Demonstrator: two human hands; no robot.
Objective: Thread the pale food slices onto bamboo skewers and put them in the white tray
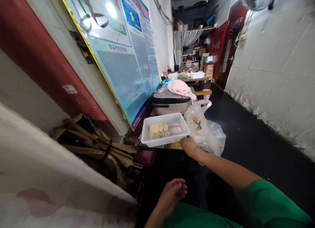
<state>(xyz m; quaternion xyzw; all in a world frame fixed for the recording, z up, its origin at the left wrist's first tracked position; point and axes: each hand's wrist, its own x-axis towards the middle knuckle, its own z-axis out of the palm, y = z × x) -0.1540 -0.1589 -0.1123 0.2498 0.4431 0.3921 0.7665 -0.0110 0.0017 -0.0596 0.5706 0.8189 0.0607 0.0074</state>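
Note:
My right hand (189, 146) is closed at the near right corner of a white plastic tray (164, 143), by the table edge. A small dark thing shows at its fingertips; what the fingers grip is hidden. Pale round slices (159, 130) lie in rows in the tray, with thin sticks (175, 125) beside them. To the right, a clear plastic bag (212, 136) stands open with more pale slices (196, 123) inside. Lower down, my left hand (173, 192) hovers in front of my body, open, its fingers loosely bent and nothing in them.
Behind the tray sits a grey electric cooker (172, 105) with a pink cloth (180, 88) on it. Another person (189, 65) is at a farther table with a white tray (197, 75). A wall poster (120, 67) and folded tan material (98, 149) are at left.

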